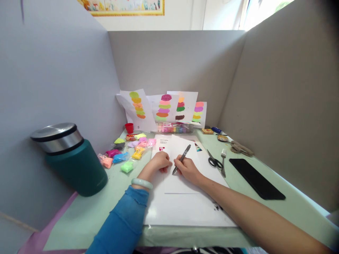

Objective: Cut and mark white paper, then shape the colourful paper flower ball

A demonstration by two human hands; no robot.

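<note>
My right hand [187, 168] is closed around a grey pen [186, 151]. The pen slants up to the right, its tip down at the white sheet of paper [182, 185]; whether it touches cannot be told. Just left of the tip, my left hand [160, 161] rests on the paper with its fingers curled in and nothing visible in them. A pale bracelet [142, 182] and a blue sleeve cover that wrist and forearm. Under the sheet lies a larger white board or pad [190, 213], with dark marks near its lower right, partly behind my right forearm.
Left stands a teal flask [76, 165]. Several coloured clay packets [127, 167] and a red cup [129, 127] lie beyond. Scissors [215, 162], a fork [223, 164] and a black phone-like slab [255, 178] are at right. Painted sheets [164, 106] lean at the back; grey panels [174, 60] enclose the table.
</note>
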